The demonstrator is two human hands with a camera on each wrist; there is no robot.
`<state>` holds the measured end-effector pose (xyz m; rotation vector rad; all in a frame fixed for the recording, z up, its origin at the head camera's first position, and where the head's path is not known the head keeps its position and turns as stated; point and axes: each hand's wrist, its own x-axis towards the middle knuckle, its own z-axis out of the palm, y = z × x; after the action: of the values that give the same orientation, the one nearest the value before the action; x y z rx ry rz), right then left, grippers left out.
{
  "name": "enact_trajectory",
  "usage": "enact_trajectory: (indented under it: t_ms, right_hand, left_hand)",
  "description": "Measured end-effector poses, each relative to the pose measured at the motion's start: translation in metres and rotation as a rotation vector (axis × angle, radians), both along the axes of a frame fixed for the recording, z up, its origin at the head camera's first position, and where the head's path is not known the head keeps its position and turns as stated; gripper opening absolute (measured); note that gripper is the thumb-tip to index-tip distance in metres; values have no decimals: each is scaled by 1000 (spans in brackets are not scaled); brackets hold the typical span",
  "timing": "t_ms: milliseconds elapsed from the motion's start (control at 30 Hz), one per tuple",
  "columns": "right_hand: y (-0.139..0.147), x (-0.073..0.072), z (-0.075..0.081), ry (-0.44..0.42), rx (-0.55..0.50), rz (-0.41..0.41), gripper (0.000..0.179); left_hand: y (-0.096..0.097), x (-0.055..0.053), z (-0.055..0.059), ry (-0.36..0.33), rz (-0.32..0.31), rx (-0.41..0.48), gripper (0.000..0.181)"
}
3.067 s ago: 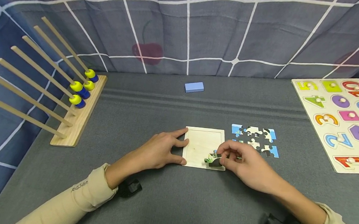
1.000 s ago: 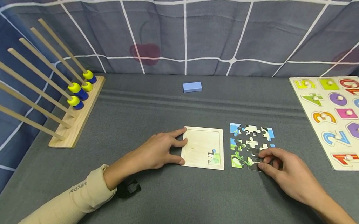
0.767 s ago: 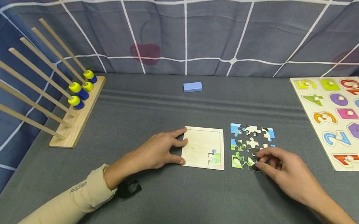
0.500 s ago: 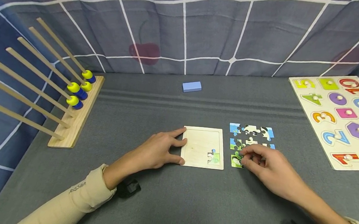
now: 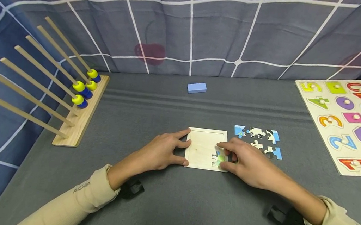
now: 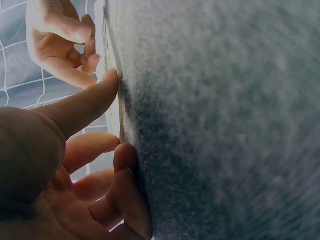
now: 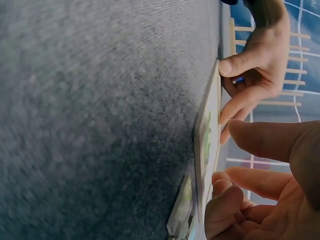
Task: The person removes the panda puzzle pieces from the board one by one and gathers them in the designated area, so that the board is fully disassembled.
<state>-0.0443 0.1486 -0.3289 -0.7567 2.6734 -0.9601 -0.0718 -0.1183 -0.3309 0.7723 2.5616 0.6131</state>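
Observation:
A square wooden puzzle tray (image 5: 204,139) lies on the table, with one green, white and blue jigsaw piece (image 5: 217,159) in its near right corner. Along its left edge my left hand (image 5: 164,152) rests with thumb and fingers spread, touching the rim. My right hand (image 5: 246,163) is over the tray's right side. Its index finger and thumb are apart, and no piece shows between them in the head or right wrist view. Several loose panda jigsaw pieces (image 5: 256,132) lie just right of the tray; my right hand hides the nearer ones.
A wooden peg rack (image 5: 84,119) with yellow and blue beads stands at the left. Near the curtain lies a small blue block (image 5: 197,88). A number peg board (image 5: 331,138) is at the right.
My right hand held a panda piece over the tray, then was among the loose pieces at right. It is now back over the tray, no piece visible. My left hand stays.

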Motion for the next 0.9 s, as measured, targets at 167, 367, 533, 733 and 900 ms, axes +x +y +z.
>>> enact_trajectory:
  t_ms: [167,367,533,733,900]
  right_hand:
    - [-4,0,-2,5,55,40,33]
    - [-5,0,-3,16,49,46,26]
    - [-5,0,-3,-14,24,25,34]
    - [-3,1,-3,-17,28,12,36]
    - [-1,3,-4,-7,30,7,36]
  left_hand:
    - [1,-1,1,7,-12,-7,64]
    - [1,-2,2,7,-10,-4,64]
    - [1,-1,1,5,-3,-1,64]
    - [1,0,1,-1,5,6,65]
    - [1,0,1,3,2,10,64]
